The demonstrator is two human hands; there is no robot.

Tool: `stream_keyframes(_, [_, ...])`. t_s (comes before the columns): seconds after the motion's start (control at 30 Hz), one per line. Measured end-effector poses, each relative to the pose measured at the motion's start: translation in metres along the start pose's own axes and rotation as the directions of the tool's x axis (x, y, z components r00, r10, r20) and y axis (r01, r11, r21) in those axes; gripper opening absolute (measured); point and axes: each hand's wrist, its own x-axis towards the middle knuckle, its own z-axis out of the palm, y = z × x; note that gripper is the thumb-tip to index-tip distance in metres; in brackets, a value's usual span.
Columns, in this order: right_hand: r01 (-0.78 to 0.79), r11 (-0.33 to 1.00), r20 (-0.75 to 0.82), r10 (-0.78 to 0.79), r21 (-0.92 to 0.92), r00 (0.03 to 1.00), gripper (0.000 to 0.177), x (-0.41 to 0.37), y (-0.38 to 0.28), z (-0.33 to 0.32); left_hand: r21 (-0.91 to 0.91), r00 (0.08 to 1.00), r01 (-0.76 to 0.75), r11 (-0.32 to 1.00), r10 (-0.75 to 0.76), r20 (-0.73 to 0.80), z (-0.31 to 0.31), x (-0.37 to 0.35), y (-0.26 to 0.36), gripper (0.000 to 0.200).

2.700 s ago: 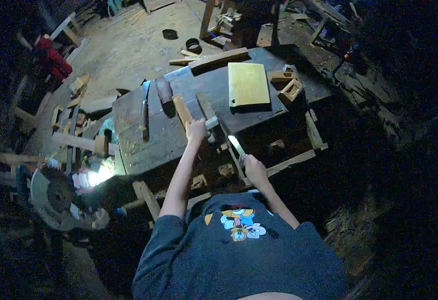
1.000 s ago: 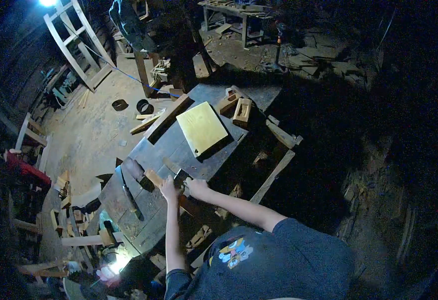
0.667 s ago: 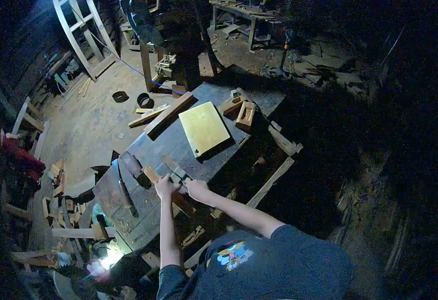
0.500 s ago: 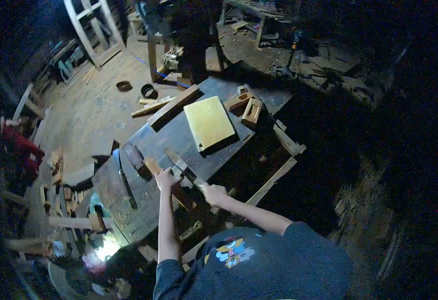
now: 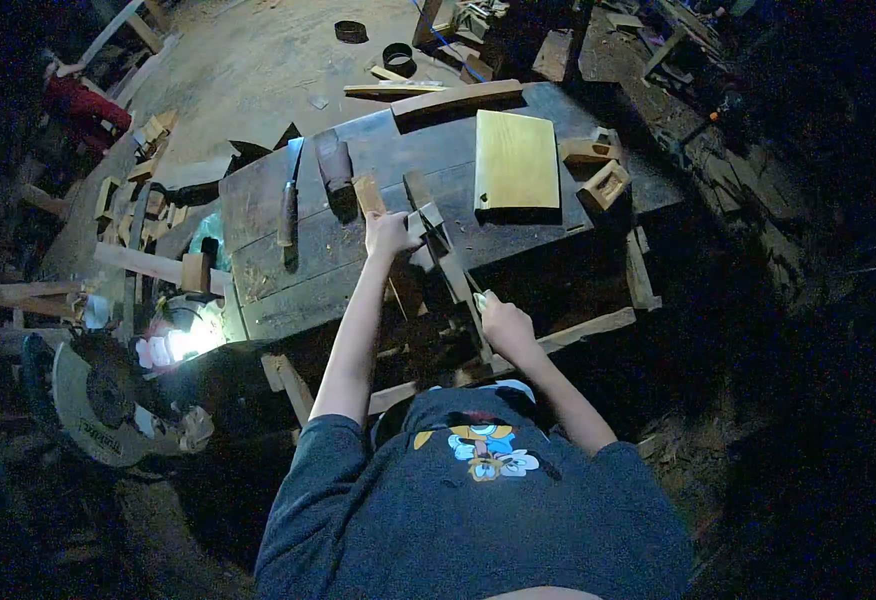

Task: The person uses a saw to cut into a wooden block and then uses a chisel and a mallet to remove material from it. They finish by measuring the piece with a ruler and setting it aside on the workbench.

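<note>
My left hand (image 5: 390,236) is closed around a narrow wooden board (image 5: 369,194) that slants over the bench's near edge. Beside its fingers is a pale flat piece (image 5: 425,217), whose kind I cannot make out. My right hand (image 5: 507,328) grips the pale-ended handle of a long thin tool (image 5: 473,287); its dark shaft points up and left toward my left hand. A long narrow bar (image 5: 450,265) crosses under the tool. On the bench to the left lie a knife (image 5: 289,205) with a bluish blade and a dark brown block-like object (image 5: 335,163).
A yellow board (image 5: 516,162) lies on the dark workbench (image 5: 258,290). Wooden hand planes (image 5: 604,186) sit at its right, a long beam (image 5: 458,101) along its far edge. Left are a bright lamp (image 5: 194,338), a circular saw (image 5: 98,410) and wood scraps.
The view has turned, so the bench sits higher and squarer. My right hand has moved down and right relative to my left hand, which still holds the board.
</note>
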Motion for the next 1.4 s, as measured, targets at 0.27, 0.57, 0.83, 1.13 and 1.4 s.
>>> stream_keyframes(0.27, [0.129,0.990,0.066,-0.125,-0.061,0.990,0.020,0.040,-0.006,-0.005,-0.028,0.995,-0.082,0.996,0.080,-0.064,-0.003,-0.006,0.001,0.047])
stream_keyframes(0.57, [0.114,0.993,0.037,-0.112,-0.036,0.993,0.017,0.066,-0.009,0.007,-0.132,0.995,0.021,0.991,-0.034,-0.097,0.015,0.003,-0.007,0.042])
stream_keyframes(0.83, [-0.028,0.999,0.046,0.026,0.043,0.999,0.023,0.007,0.018,0.010,-0.069,0.974,-0.058,0.996,0.041,-0.223,0.010,-0.003,-0.005,0.040])
stream_keyframes(1.13, [-0.203,0.932,-0.027,0.221,0.301,0.975,0.028,-0.074,0.074,0.019,-0.141,0.977,-0.033,0.989,0.002,-0.213,-0.001,-0.006,0.002,0.043])
stream_keyframes(1.4, [-0.129,0.817,-0.291,0.342,0.562,0.894,0.025,-0.085,0.060,0.012,0.004,0.897,-0.246,0.969,0.230,-0.377,0.005,-0.037,0.006,0.047])
